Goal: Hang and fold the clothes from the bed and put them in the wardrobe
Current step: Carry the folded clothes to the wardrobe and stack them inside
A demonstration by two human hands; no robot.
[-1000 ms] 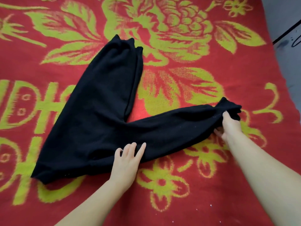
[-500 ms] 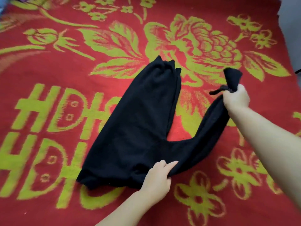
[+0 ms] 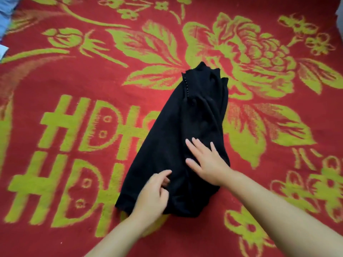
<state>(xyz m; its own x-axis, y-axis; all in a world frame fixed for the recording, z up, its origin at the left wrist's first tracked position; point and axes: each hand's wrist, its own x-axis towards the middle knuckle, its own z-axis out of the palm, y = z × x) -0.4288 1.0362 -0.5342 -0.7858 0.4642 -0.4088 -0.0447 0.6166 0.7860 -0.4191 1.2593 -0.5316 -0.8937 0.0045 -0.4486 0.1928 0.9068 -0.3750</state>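
A pair of black trousers point(image 3: 172, 130) lies on the bed, folded lengthwise with one leg laid over the other, cuffs pointing away from me. My right hand point(image 3: 206, 160) lies flat on the upper leg near the seat, fingers spread and straight. My left hand point(image 3: 152, 193) rests on the waist end of the trousers, fingers loosely bent against the cloth; whether it pinches the fabric I cannot tell.
A red bed cover point(image 3: 74, 75) with yellow-green flowers and letters fills the view. Pale blue cloth point(image 3: 6, 13) shows at the far left corner. The bed's right edge point(image 3: 339, 25) runs along the upper right.
My right hand carried the right trouser leg over onto the left leg, let go of the cuff and came down flat on the fabric. My left hand shifted toward the waist.
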